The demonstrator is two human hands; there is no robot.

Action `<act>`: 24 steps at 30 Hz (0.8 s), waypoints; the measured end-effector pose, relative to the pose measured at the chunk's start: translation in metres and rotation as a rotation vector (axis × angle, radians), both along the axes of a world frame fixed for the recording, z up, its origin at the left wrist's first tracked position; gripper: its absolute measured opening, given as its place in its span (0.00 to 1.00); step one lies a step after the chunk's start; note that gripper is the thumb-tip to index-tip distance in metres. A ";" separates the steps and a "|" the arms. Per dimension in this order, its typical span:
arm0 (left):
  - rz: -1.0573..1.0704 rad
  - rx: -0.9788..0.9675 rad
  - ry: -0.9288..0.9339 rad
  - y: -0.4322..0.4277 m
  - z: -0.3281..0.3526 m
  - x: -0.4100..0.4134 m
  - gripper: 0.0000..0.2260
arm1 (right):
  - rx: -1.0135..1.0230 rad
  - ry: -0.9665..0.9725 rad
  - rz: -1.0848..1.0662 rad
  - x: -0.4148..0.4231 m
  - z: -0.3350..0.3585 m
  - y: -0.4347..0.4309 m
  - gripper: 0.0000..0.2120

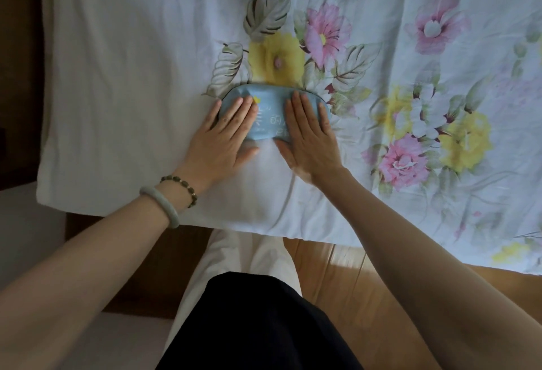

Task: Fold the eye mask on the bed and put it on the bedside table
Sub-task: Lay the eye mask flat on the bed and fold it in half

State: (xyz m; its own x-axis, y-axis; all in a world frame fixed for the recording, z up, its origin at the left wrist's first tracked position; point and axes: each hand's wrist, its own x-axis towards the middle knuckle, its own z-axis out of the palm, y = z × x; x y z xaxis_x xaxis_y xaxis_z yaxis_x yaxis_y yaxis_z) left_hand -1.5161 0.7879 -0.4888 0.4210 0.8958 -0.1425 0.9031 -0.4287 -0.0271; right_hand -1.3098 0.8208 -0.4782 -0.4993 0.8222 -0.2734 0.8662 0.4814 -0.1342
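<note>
Head view: flowered bedsheet [146,61], then eye mask [271,118] lying flat just below yellow flower [275,60]. Left hand [225,137] and right hand [308,135] spread flat on mask ends, pressing, not gripping. Slick fabric likely to slide or spring open mid-fold.

A: Surface?
B: Bed [123,55], white floral quilt [440,82] covering it.
A: On it?
B: Blue eye mask [271,118], flat near the front edge, both hands pressing on it.

light blue eye mask [271,118], white floral bedspread [132,46]
</note>
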 end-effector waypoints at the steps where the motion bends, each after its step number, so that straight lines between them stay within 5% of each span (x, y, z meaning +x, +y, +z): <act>1: 0.002 -0.012 -0.005 0.001 -0.001 0.002 0.29 | -0.013 0.004 -0.007 -0.002 0.000 0.001 0.31; 15: 0.170 -0.077 -0.025 -0.007 0.014 0.003 0.34 | -0.191 0.054 -0.050 0.032 0.009 0.005 0.34; 19: 0.116 -0.006 -0.134 -0.009 0.022 0.034 0.34 | -0.197 0.328 -0.410 0.043 0.024 0.006 0.29; 24: 0.140 -0.091 -0.162 0.003 0.010 0.069 0.35 | -0.154 0.343 -0.702 0.035 0.025 0.000 0.20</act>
State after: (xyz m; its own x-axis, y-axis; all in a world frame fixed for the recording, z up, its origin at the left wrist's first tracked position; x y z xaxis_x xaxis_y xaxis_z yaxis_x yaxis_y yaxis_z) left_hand -1.4470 0.7912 -0.4784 0.3174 0.9335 -0.1666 0.9433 -0.2929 0.1559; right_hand -1.2750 0.8212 -0.4528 0.0442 0.9415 -0.3342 0.8588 -0.2067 -0.4688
